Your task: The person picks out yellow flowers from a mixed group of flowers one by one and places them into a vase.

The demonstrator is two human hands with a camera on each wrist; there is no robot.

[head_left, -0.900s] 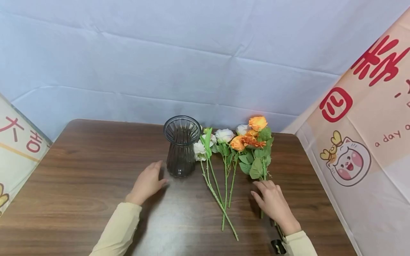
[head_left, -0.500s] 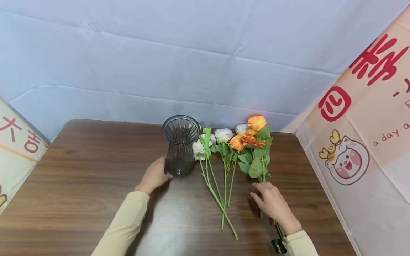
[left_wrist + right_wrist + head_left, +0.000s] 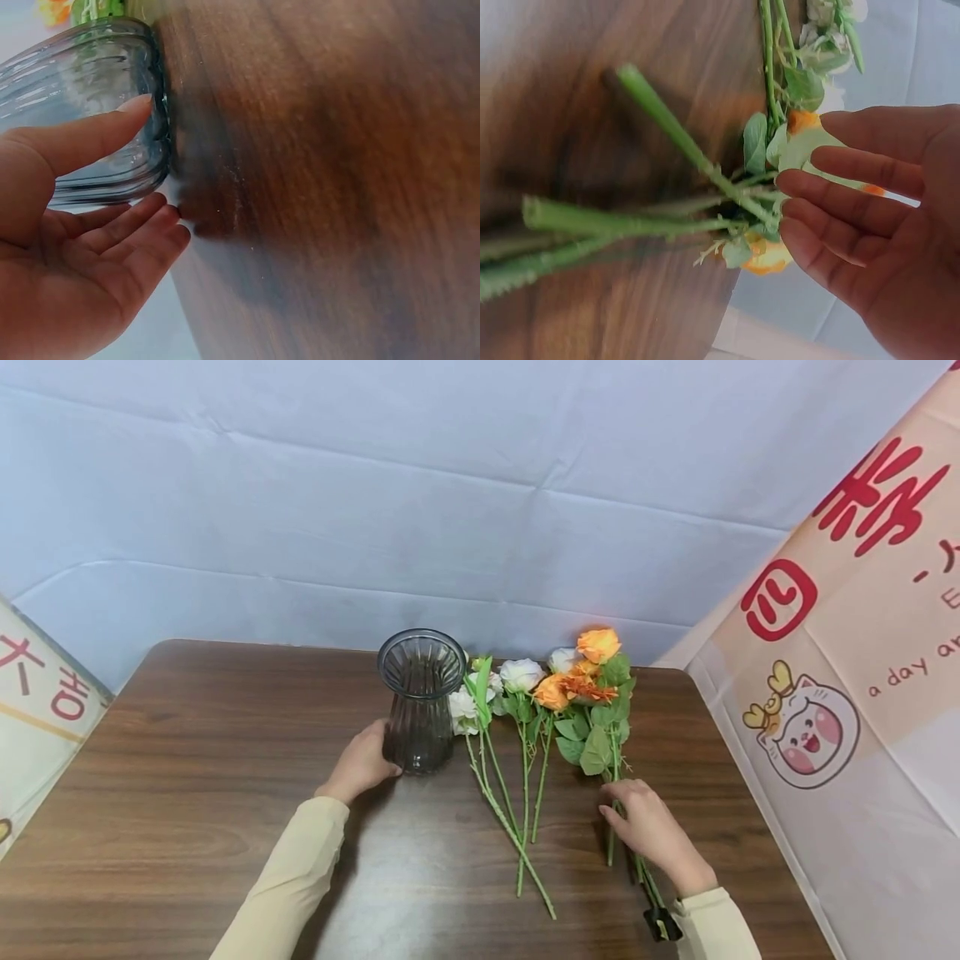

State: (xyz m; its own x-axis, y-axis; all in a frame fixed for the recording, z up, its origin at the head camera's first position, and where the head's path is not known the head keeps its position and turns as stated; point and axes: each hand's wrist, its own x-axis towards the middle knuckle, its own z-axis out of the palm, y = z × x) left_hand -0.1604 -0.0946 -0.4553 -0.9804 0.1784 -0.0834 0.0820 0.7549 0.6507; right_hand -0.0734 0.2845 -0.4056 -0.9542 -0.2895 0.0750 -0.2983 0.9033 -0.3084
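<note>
Left hand at the base of the upright vase on the surface, fingers loosely parted; right hand, fingers extended, holding nothing, by the green stems: a low, even hold likely steadies the vase best.

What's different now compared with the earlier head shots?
The left hand has moved right to the vase, thumb and fingers flanking its lower part; no firm grip shows. The right hand and the black piece near its wrist have shifted slightly right. The vase and white flowers stayed put.
</note>
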